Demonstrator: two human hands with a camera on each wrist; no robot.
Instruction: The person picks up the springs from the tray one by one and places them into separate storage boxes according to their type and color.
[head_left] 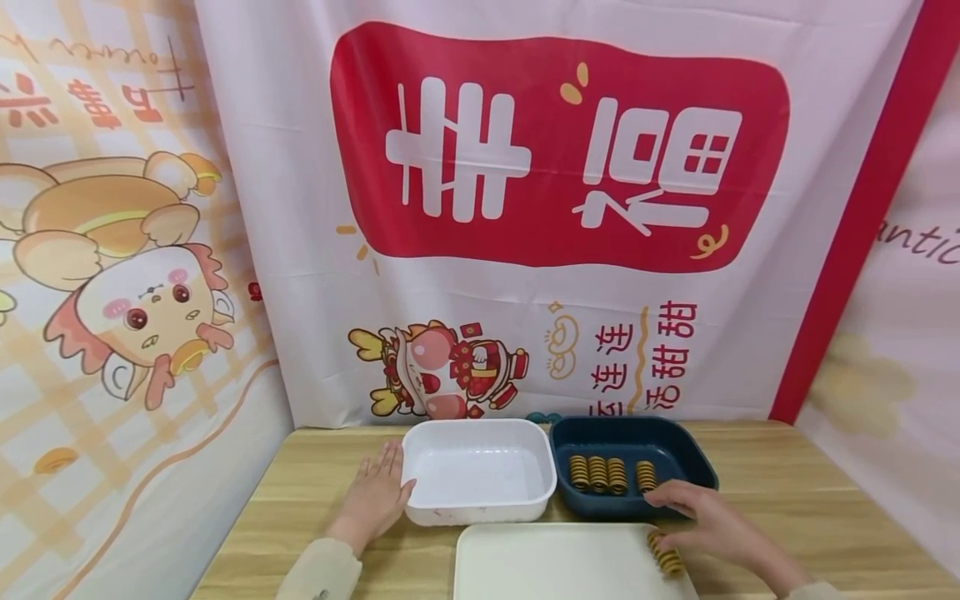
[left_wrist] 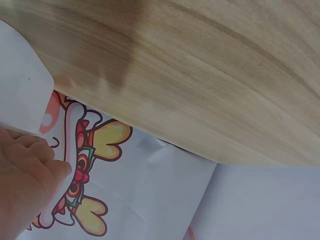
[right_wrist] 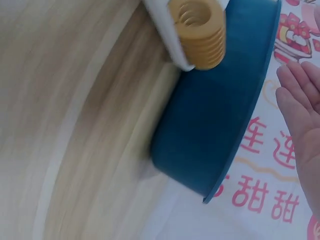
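My left hand (head_left: pixel 378 492) rests against the left wall of a white bin (head_left: pixel 480 512), fingers extended along it. In the left wrist view that hand (left_wrist: pixel 27 172) shows at the left, beside the bin's wall. My right hand (head_left: pixel 708 521) hovers by the front right of a dark blue bin (head_left: pixel 678 467), thumb near a yellow coil spring (head_left: pixel 664 557). This spring lies tilted at the right edge of a cream tray (head_left: pixel 555 562). In the right wrist view the right hand (right_wrist: pixel 305 110) has straight fingers, apart from the spring (right_wrist: pixel 202 40).
Inside the blue bin stand several yellow springs (head_left: pixel 597 474), three side by side and one apart (head_left: pixel 646 476). The two bins sit side by side behind the tray on a wooden table (head_left: pixel 817 508). A printed cloth (head_left: pixel 300 350) hangs behind them.
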